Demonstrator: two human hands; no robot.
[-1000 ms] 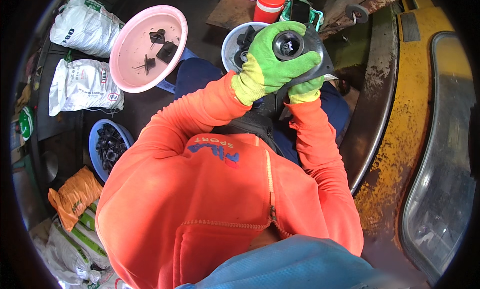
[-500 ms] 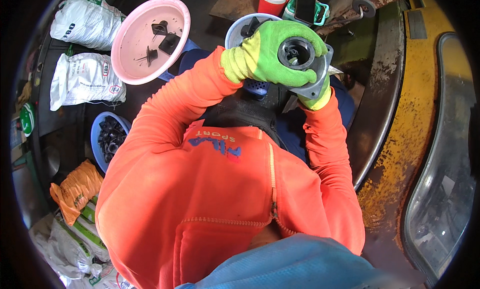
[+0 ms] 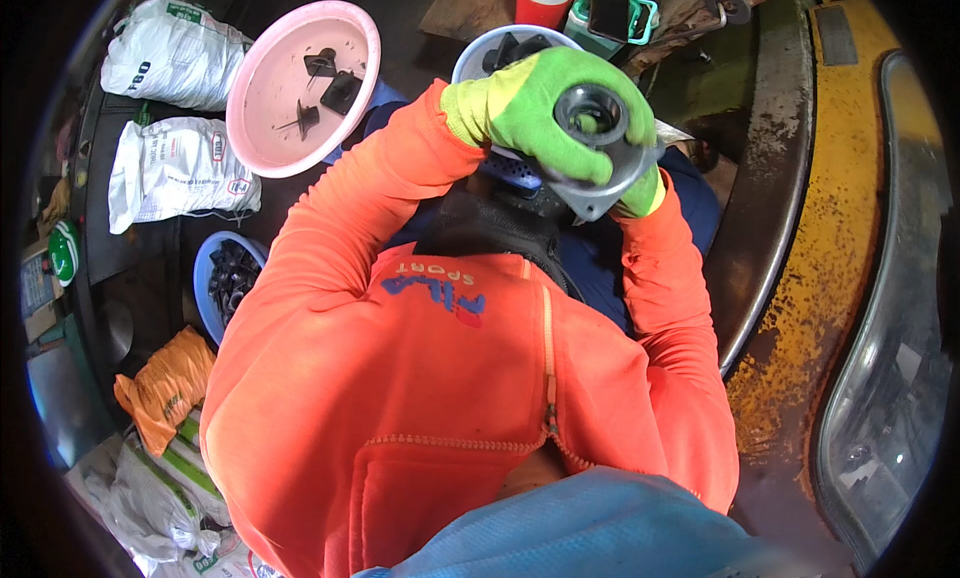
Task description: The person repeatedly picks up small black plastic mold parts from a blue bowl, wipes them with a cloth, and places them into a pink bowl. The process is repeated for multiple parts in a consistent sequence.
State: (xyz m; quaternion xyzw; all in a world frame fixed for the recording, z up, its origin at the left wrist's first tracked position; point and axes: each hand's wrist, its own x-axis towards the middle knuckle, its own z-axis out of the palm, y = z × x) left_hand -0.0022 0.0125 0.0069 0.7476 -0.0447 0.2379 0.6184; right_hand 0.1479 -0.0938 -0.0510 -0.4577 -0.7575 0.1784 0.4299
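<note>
Since a moment ago I have shifted the grey metal part [image 3: 598, 148] a little lower and to the right, so my left hand [image 3: 545, 118] now covers more of its left side. That hand, in a green glove, is closed over the part's top and left edge. My right hand [image 3: 645, 190] is almost wholly hidden beneath the part; only a strip of green glove shows at its lower right, so I cannot tell how it grips. The part sits in front of my chest, above my lap. It is a flat plate with a round collar, and the collar's opening faces up toward me. The grey bowl [image 3: 480, 58] behind is mostly hidden by my glove.
</note>
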